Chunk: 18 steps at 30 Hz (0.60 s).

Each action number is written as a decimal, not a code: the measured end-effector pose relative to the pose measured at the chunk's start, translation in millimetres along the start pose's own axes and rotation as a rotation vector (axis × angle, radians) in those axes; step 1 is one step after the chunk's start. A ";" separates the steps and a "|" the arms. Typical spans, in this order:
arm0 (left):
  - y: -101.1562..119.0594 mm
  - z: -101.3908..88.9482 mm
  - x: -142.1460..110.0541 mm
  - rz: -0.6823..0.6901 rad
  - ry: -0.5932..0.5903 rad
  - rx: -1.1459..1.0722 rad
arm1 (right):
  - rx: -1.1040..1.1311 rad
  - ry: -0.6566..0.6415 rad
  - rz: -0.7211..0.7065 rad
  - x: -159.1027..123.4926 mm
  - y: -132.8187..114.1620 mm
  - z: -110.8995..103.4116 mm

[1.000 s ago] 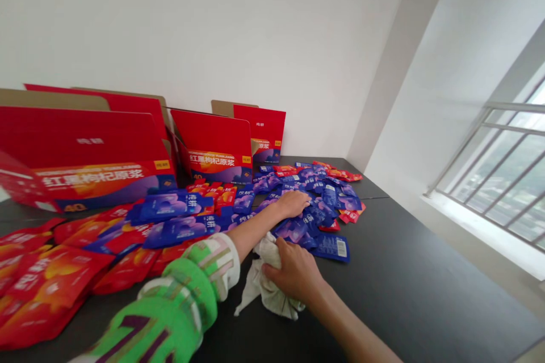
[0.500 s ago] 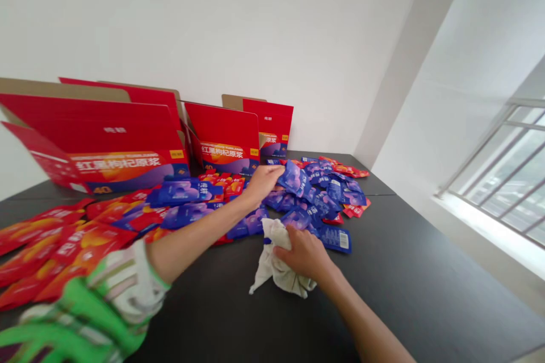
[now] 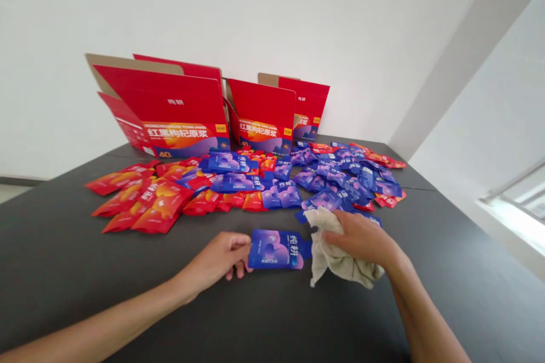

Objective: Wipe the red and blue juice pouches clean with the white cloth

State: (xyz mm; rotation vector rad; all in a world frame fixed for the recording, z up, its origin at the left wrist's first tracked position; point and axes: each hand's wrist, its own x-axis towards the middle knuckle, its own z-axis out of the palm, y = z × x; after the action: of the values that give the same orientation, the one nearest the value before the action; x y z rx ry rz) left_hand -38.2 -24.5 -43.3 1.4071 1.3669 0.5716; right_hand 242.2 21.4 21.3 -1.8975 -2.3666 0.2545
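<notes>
My left hand (image 3: pixel 219 256) pinches the left edge of a blue pouch (image 3: pixel 277 249) that lies flat on the dark table (image 3: pixel 63 249), in front of the pile. My right hand (image 3: pixel 360 235) is closed on a crumpled off-white cloth (image 3: pixel 336 258), which touches the pouch's right end. Behind both hands, several blue pouches (image 3: pixel 336 178) lie spread to the right and several red pouches (image 3: pixel 145 201) to the left.
Three open red cartons (image 3: pixel 170 110) stand against the white wall at the table's back edge. A window sill (image 3: pixel 511 226) runs along the right side.
My left hand has drawn back from the pile with one blue pouch and laid it near the front. My right hand still holds the cloth. The view has swung left.
</notes>
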 end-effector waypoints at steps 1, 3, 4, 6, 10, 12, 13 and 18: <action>-1.7 -0.4 -0.6 0.059 0.017 0.115 | 0.024 0.027 0.001 -1.0 -8.2 1.0; -2.0 -0.7 -1.3 0.144 0.065 0.340 | 0.101 0.046 -0.028 -4.2 -29.7 9.1; -1.2 -0.3 -1.6 0.164 0.089 0.429 | 0.147 0.060 -0.043 -6.8 -41.8 16.0; 1.0 1.7 -2.5 0.167 0.130 0.547 | 0.198 0.048 -0.131 -13.2 -64.4 33.2; 4.0 7.5 -4.8 0.168 0.172 0.646 | 0.111 0.035 -0.182 -20.1 -83.9 56.9; 4.2 9.7 -5.6 0.150 0.189 0.687 | 0.031 0.021 -0.094 -18.1 -81.7 58.0; 4.0 10.4 -5.7 0.138 0.201 0.704 | -0.002 0.018 -0.047 -16.8 -80.5 57.3; 1.2 11.3 -5.0 0.089 0.219 0.721 | 0.033 0.055 -0.136 -20.0 -91.7 59.8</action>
State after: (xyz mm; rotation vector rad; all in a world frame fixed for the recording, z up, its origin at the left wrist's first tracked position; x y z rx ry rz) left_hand -28.9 -32.8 -44.5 2.0291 1.7949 0.2960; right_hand 148.0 -21.5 -19.3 -1.6981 -2.4252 0.2254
